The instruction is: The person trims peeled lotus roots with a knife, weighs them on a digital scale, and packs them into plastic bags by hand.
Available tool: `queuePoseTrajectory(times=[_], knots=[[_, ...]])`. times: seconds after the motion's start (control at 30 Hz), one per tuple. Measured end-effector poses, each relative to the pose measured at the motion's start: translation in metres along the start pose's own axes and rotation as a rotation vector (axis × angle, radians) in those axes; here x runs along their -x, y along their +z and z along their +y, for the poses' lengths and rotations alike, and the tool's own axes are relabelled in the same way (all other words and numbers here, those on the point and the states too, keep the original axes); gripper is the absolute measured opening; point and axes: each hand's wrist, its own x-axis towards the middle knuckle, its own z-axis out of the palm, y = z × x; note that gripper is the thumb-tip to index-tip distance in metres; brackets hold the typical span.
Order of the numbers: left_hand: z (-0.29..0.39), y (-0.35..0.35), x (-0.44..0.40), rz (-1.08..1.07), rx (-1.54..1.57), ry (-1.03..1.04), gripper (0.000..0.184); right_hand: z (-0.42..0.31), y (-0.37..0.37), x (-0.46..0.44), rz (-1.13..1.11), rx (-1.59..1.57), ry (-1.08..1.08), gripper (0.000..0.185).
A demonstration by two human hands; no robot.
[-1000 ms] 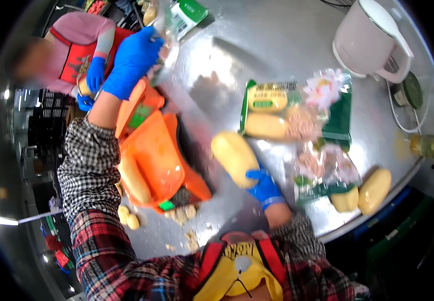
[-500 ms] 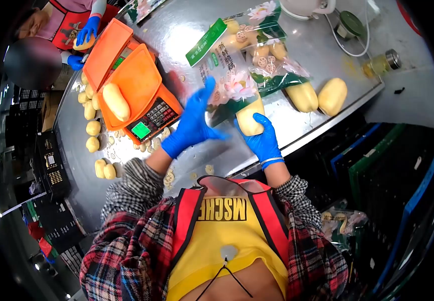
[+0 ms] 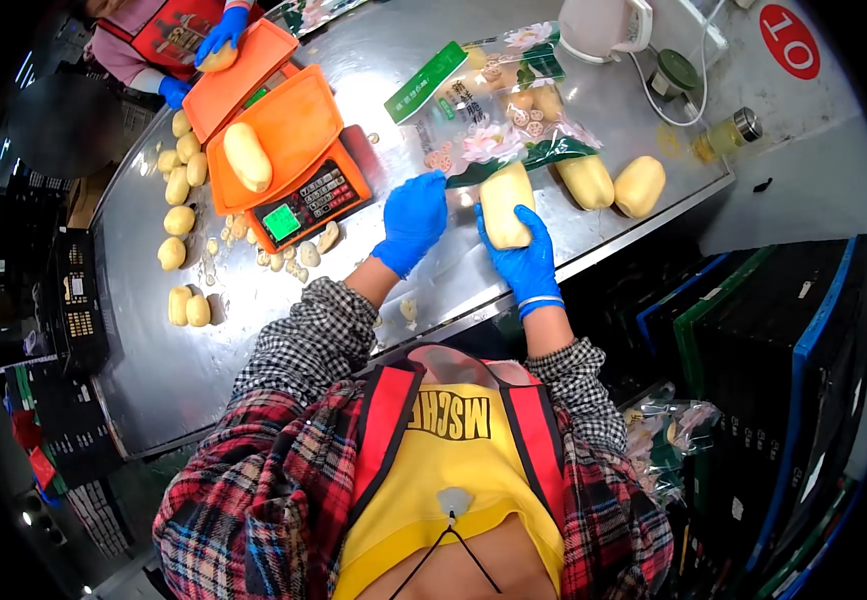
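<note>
My right hand [image 3: 521,262], in a blue glove, is wrapped round a peeled lotus root segment [image 3: 506,205]. The root's far end meets the near edge of a printed plastic bag [image 3: 463,130]; whether it is inside the bag I cannot tell. Blue-gloved too, my left hand [image 3: 415,222] is closed, its fingertips pinching the bag's near left corner. Lotus flowers and slices are printed on the bag, and pale root pieces show through it. Two more lotus root segments [image 3: 585,182] [image 3: 639,187] lie to the right of the bag.
Left of my hands stand orange scales [image 3: 298,190], one pan bearing a lotus root [image 3: 246,157]. More roots [image 3: 179,220] and scraps lie on the metal table [image 3: 153,370]. Another person's gloved hand [image 3: 221,38] holds a root. At right are a jar [image 3: 728,135] and black crates [image 3: 773,360].
My left hand went from spread fingers to closed at the bag's corner, moving right. My right hand still holds the lotus root. The whole view has shifted slightly.
</note>
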Motion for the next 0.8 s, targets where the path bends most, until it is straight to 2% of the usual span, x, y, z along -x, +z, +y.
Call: queuePoseTrajectory(times=[0.07, 0.1, 0.2, 0.23, 0.27, 0.33, 0.47, 0.5, 0.53, 0.57, 0.63, 0.67, 0.7, 0.73, 0.8], knots=[[0.002, -0.025, -0.004, -0.083, -0.106, 0.031, 0.028, -0.003, 0.000, 0.013, 0.011, 0.070, -0.067, 0.060], [0.002, -0.033, -0.001, -0.091, -0.156, 0.040, 0.019, -0.003, -0.004, 0.022, 0.001, 0.110, -0.104, 0.060], [0.016, -0.059, 0.014, -0.165, 0.086, -0.054, 0.009, 0.000, 0.004, 0.067, -0.067, 0.382, -0.267, 0.065], [0.020, -0.060, 0.016, -0.201, 0.299, -0.137, 0.010, 0.003, 0.010, 0.080, -0.092, 0.427, -0.276, 0.067], [0.026, -0.063, 0.017, -0.337, 0.404, -0.255, 0.013, 0.006, 0.013, 0.089, -0.118, 0.475, -0.285, 0.070], [0.027, -0.052, 0.018, -0.518, 0.472, -0.303, 0.017, 0.017, 0.008, 0.095, -0.190, 0.533, -0.261, 0.072], [0.001, 0.005, 0.044, -0.585, 0.976, -0.437, 0.040, 0.045, -0.002, 0.095, -0.073, 0.816, -0.275, 0.069], [0.007, -0.023, 0.042, -0.648, 1.101, -0.573, 0.029, 0.052, 0.001, 0.100, 0.026, 0.786, -0.249, 0.067], [0.000, -0.002, 0.051, -0.528, 1.293, -0.560, 0.019, 0.052, -0.011, 0.099, 0.003, 0.829, -0.259, 0.065], [-0.012, -0.010, 0.059, -0.304, 1.467, -0.457, 0.016, 0.061, -0.021, 0.095, 0.064, 0.879, -0.271, 0.065], [-0.004, -0.013, 0.059, -0.329, 1.429, -0.713, 0.021, 0.057, -0.021, 0.112, 0.095, 0.961, -0.248, 0.068], [-0.004, 0.018, 0.063, -0.317, 1.375, -0.719, 0.022, 0.057, -0.016, 0.119, 0.109, 1.079, -0.232, 0.070], [0.007, 0.013, 0.065, -0.127, 1.120, -0.520, 0.023, 0.057, -0.014, 0.122, 0.119, 1.154, -0.218, 0.069], [0.024, -0.020, 0.064, -0.212, 1.076, -0.657, 0.016, 0.056, -0.012, 0.125, 0.132, 1.227, -0.217, 0.068], [0.021, -0.009, 0.072, 0.277, 0.477, -0.169, 0.005, 0.063, -0.007, 0.122, 0.197, 1.198, -0.192, 0.067]])
